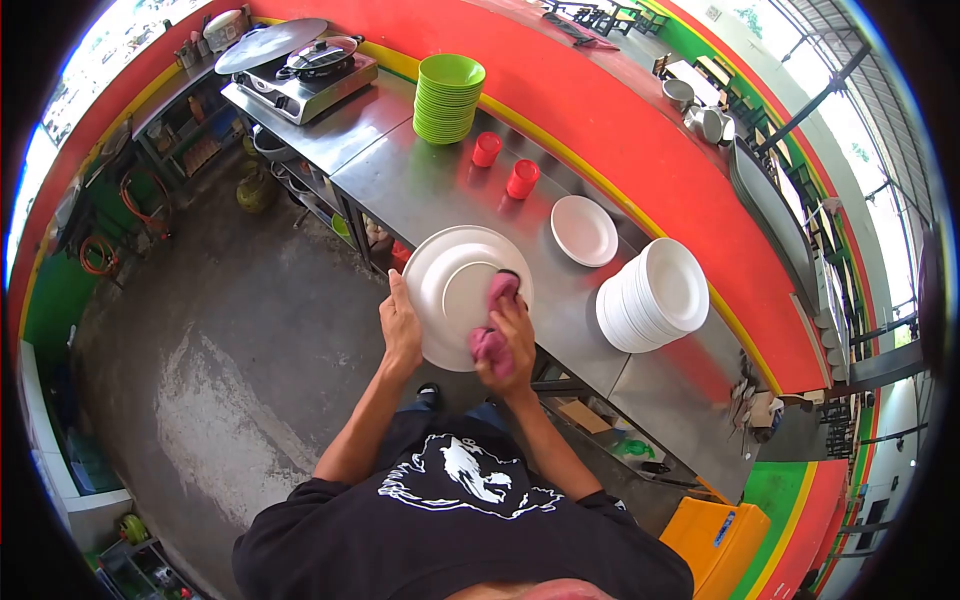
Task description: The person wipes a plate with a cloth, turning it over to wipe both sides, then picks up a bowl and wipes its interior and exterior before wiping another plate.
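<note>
In front of my body a white plate [440, 330] is held up, its underside with the raised foot ring facing me. My left hand [400, 325] grips the plate's left rim, thumb lying on the near face and the other fingers hidden behind. A pink cloth [492, 347] is bunched in my right hand [515, 345], which presses it against the right part of the plate's underside. On the steel counter beyond, a single white plate [584, 231] lies beside a tall stack of white plates [650, 297].
The steel counter [380, 170] runs diagonally, carrying a stack of green bowls [445, 100], two red cups [487, 149] and a stove [300, 88] with a lidded pan [320, 57]. A red wall [600, 110] borders its far side. An orange box [715, 545] stands at lower right.
</note>
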